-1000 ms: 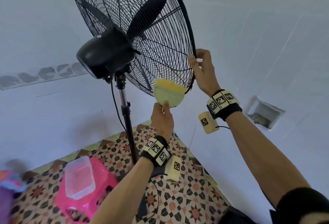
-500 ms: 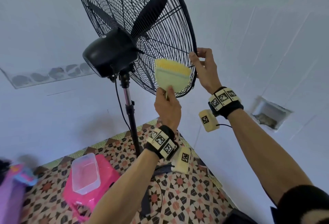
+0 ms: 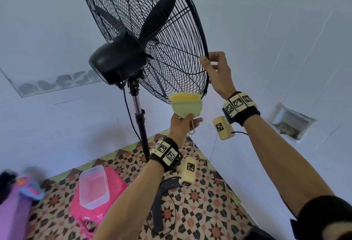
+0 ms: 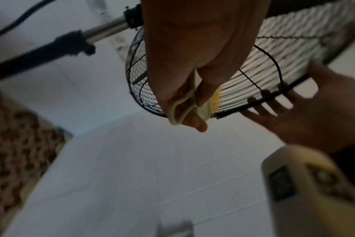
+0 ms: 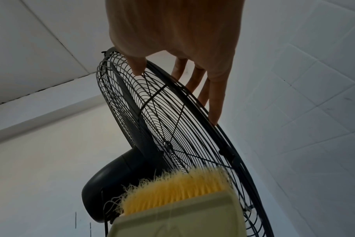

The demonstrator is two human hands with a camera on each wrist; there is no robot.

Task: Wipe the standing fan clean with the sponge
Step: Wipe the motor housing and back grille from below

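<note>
The black standing fan (image 3: 144, 30) tilts back on its pole (image 3: 141, 123), motor housing (image 3: 116, 58) toward me. My left hand (image 3: 185, 123) grips a pale green sponge (image 3: 185, 106) from below. Its yellow bristly top presses against the bottom rim of the rear grille. My right hand (image 3: 211, 62) pinches the grille's rim at the right edge, thumb on the near side. In the right wrist view the right hand's fingers (image 5: 215, 104) lie along the rim of the fan (image 5: 172, 120), above the sponge (image 5: 178, 200). In the left wrist view, the left hand (image 4: 192, 48) holds the sponge's edge (image 4: 205, 110).
A pink stool (image 3: 99, 199) carrying a clear plastic tub (image 3: 93, 188) stands on the patterned mat (image 3: 200, 211) at lower left. The white tiled wall, with a recessed opening (image 3: 289, 123), is close on the right. The fan's cord (image 3: 127, 110) hangs beside the pole.
Half a second ago the sponge was higher on the lower right grille; it has slid back down to the bottom rim. My right hand keeps its hold on the rim.
</note>
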